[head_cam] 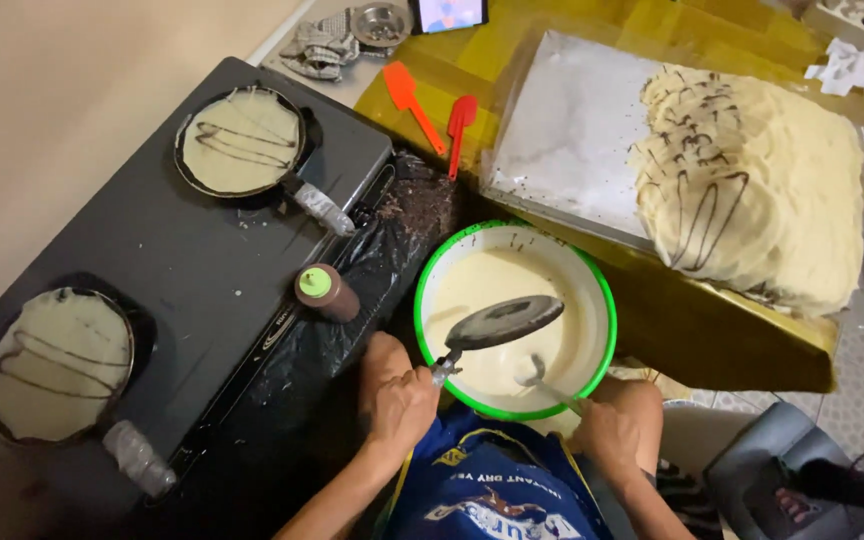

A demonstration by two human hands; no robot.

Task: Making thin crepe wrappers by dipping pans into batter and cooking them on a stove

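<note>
While two crepes lie in small pans on the black stove, one in the near pan (57, 362) and one in the far pan (240, 141), each striped with dark chocolate lines, a brown squeeze bottle (326, 292) with a green cap stands at the stove's edge. Right of it, the left hand (402, 400) is closed around the handle of an empty dark pan (502, 322), held tilted above the green-rimmed batter bowl (422, 290). The right hand (607, 432) grips a ladle (532, 374) whose cup sits in the pale batter. This looks like the filling step: the ladle would need lifting over the pan and pouring. Farther right, a heap of finished crepes (752, 195) rests on a tray (562, 130).
</note>
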